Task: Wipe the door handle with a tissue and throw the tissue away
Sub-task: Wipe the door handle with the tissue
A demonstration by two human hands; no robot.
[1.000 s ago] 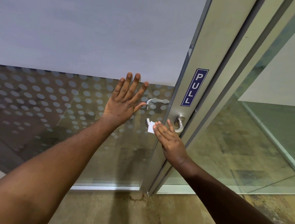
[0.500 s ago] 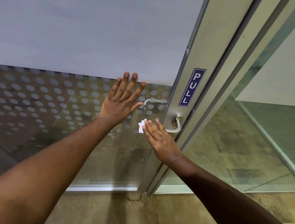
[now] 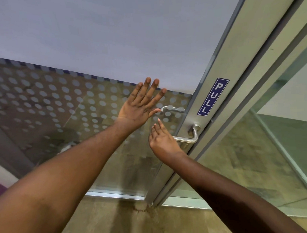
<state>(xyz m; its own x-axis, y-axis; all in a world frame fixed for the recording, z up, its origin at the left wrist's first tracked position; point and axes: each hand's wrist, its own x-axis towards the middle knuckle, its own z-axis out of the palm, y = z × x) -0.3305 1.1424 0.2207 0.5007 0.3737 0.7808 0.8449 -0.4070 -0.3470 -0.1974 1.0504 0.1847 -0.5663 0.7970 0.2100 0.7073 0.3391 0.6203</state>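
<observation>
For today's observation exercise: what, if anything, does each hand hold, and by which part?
The left hand holds nothing; it lies flat and open on the glass door. The right hand covers the free end of the door handle; whether it holds a tissue cannot be told.

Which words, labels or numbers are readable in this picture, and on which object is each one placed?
"PULL": white letters on a blue sticker, running lengthwise along the metal door frame, above the door handle.
No other text, brand or number is visible.
</observation>
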